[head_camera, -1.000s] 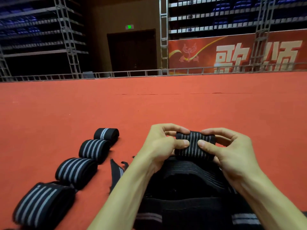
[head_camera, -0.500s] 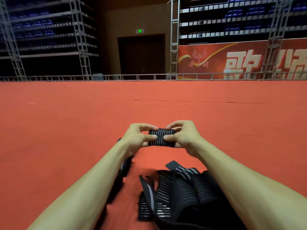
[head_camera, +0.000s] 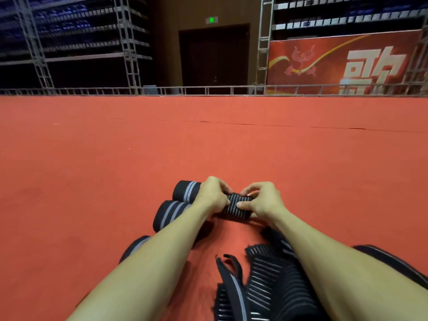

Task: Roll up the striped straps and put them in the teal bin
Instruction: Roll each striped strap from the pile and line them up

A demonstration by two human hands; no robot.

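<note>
My left hand [head_camera: 214,193] and my right hand [head_camera: 262,200] both grip a small black strap roll [head_camera: 236,206] with thin white stripes, held low over the red carpet. Its loose tail runs back toward me into a heap of unrolled striped straps [head_camera: 266,281] between my forearms. Left of my left hand lie finished rolls: one [head_camera: 186,189] farther off, one [head_camera: 170,213] nearer, and a third [head_camera: 134,247] partly hidden under my left forearm. No teal bin shows in this view.
Red carpet [head_camera: 208,147] stretches ahead to a low metal rail [head_camera: 208,90]. Behind it stand scaffold towers, dark seating tiers, a dark door and a red banner [head_camera: 335,63].
My arms have stretched farther forward and the roll sits lower, close to the carpet beside the finished rolls. The view has shifted, bringing those rolls back into sight on the left.
</note>
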